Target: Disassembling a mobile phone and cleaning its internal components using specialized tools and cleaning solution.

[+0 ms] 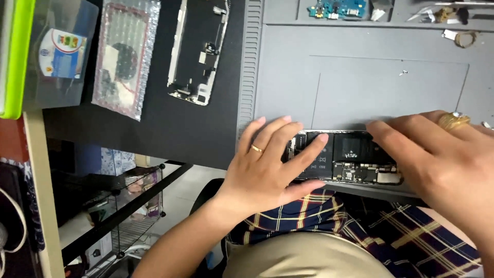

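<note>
Left hand [267,164] spread flat, fingers pressing the left end of an opened phone [346,157] at the near edge of the grey mat [360,87]; right hand [437,154] spread too, fingers laid over the phone's right end, gold ring on. Far left on the desk [170,128]: detached screen panel [198,49], bubble-wrap pouch [123,56], clear plastic box [59,51]. Small circuit board [337,9] far side of mat
</note>
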